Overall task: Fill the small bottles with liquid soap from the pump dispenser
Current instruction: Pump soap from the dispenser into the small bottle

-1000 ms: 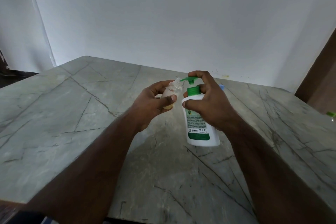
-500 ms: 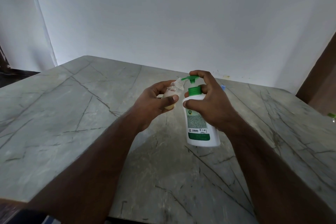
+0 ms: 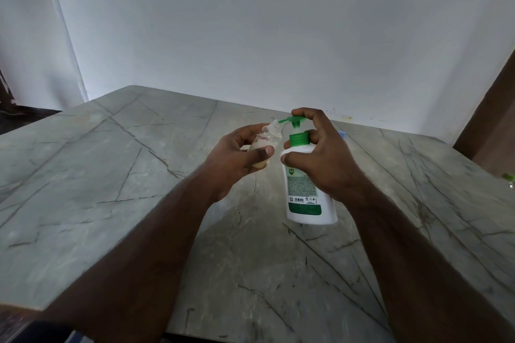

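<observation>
My left hand (image 3: 234, 156) grips the small bottle (image 3: 266, 145), tilted, its mouth at the pump spout. My right hand (image 3: 320, 164) clasps the pump dispenser (image 3: 303, 192), forefinger curled over the green pump head; it stands mid-table (image 3: 111, 175), toward the far edge.

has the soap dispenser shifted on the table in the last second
No. The soap dispenser stands at the same dark veins of the table, gripped by the right hand.
</observation>
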{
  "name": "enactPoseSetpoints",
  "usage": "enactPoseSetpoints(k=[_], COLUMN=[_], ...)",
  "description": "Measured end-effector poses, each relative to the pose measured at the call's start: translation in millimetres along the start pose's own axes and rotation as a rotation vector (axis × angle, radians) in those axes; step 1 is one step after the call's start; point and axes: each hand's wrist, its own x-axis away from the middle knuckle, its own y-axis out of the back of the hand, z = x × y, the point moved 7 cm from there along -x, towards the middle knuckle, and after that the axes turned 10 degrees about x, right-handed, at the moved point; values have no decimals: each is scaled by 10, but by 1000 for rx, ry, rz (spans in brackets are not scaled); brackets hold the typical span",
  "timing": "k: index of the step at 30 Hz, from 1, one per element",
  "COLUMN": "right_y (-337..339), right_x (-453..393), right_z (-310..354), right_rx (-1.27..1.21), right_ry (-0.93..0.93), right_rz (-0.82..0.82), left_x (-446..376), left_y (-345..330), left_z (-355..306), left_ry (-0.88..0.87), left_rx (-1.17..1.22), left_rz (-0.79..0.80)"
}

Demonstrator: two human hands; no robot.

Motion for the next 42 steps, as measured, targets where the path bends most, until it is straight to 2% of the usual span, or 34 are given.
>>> enactPoseSetpoints(k=[42], right_y=[-15], right_x=[-22], right_z=[-20], right_rx=[17], right_ry=[19], right_rz=[-2], left_x=[-10], left_y=[27], left_z=[15], left_ry=[-10], left_rx=[-54], left_rz=[-19])
